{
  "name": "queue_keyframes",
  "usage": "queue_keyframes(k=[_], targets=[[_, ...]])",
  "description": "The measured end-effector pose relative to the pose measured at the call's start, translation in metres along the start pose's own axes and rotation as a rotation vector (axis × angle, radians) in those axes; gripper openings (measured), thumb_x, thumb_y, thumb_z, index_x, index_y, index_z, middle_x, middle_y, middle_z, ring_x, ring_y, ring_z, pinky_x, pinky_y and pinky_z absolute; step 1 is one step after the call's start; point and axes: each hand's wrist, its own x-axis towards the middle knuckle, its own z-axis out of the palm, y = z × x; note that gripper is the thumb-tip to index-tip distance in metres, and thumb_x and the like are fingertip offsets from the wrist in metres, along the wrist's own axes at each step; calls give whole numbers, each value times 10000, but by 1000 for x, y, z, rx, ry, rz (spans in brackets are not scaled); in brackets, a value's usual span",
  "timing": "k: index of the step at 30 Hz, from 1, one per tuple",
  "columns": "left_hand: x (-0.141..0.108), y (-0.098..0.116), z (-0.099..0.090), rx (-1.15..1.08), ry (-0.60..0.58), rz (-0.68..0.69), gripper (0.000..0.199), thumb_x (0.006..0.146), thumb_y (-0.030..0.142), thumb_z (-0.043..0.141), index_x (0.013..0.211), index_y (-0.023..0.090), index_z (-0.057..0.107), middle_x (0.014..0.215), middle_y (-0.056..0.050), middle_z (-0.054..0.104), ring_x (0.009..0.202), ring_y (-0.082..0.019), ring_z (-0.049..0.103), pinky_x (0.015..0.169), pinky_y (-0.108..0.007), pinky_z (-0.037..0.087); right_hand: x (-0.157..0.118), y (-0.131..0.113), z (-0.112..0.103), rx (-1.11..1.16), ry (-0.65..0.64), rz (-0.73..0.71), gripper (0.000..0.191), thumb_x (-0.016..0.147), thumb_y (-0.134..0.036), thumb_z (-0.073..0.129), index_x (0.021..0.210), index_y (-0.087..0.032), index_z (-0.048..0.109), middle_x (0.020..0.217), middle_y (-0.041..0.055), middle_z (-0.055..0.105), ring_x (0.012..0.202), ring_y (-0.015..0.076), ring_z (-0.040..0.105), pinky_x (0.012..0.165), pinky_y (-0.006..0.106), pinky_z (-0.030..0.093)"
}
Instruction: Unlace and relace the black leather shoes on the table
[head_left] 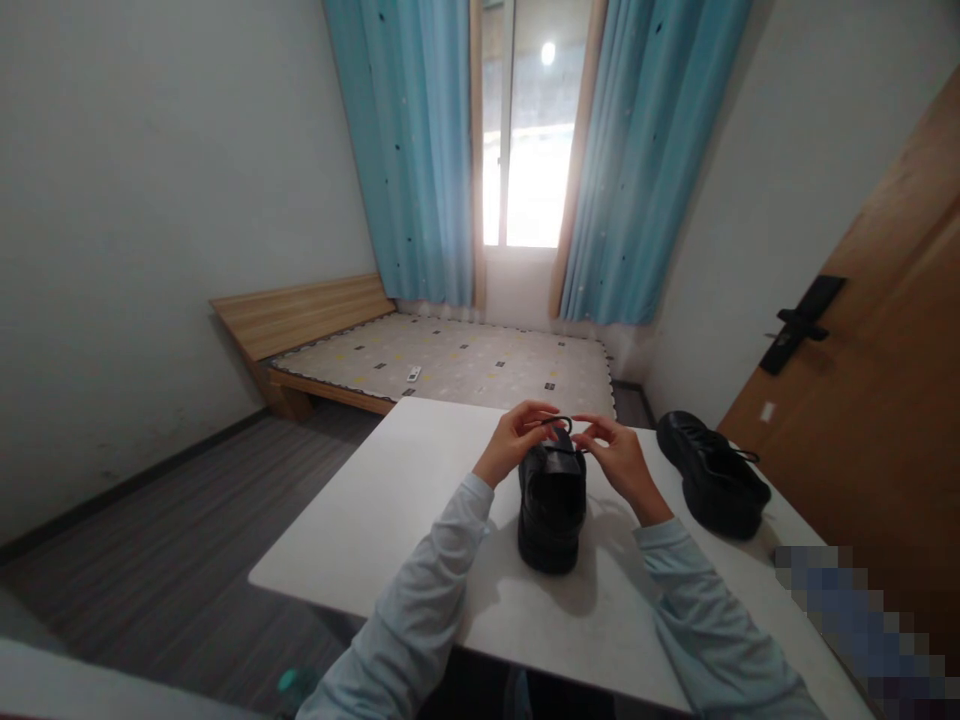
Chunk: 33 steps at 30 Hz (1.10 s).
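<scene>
A black lace-up shoe stands upright on the white table, its heel towards me. Above its tongue a loop of black shoelace is raised between my two hands. My left hand pinches the lace from the left side of the shoe. On the other side, my right hand has its fingers closed at the lace too. Exactly where each fingertip grips is too small to make out. A second black shoe rests near the table's right edge, with its laces tied or lying across it.
Beyond the table is a bed with a patterned mattress and a small white remote on it. Blue curtains flank a bright window. A wooden door stands on the right. Something blurred out lies at the lower right.
</scene>
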Motion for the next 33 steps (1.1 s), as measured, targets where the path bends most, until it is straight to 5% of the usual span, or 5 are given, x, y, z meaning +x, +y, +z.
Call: queue_keyframes(k=[6,11,21,28,33], targets=[[-2,1,-2,-3,-20,-73,241,726,311,624,886,132,618,797,-57,677,737,-158,633,722,-285,500,-4,8,4,-259,127,-129,217,801,-387,582,848,-221,713,765,51,698,682,198,606,640,308,446],[2,-1,-7,-61,-7,-235,410,818,494,452,912,130,615,685,-31,617,555,-107,565,509,-205,436,-7,9,-2,-401,311,-452,150,844,-302,579,867,-236,711,741,39,682,715,193,588,734,345,420],[3,-16,3,305,6,-227,484,781,540,517,732,95,700,658,-34,657,660,-129,560,675,-247,441,-17,4,15,-623,44,-835,228,898,-186,495,992,-256,690,772,46,681,733,177,555,702,331,412],[4,-18,3,212,59,-151,354,732,446,612,757,98,671,701,-31,662,672,-130,584,666,-234,446,-18,6,22,-590,-51,-785,202,900,-217,490,961,-222,683,763,54,682,734,187,571,696,332,430],[8,-14,-6,448,280,-24,248,802,341,552,879,138,673,771,-52,696,740,-149,628,689,-239,459,-14,7,22,-196,137,-337,147,803,-357,623,772,-217,660,731,40,656,718,189,577,697,331,456]])
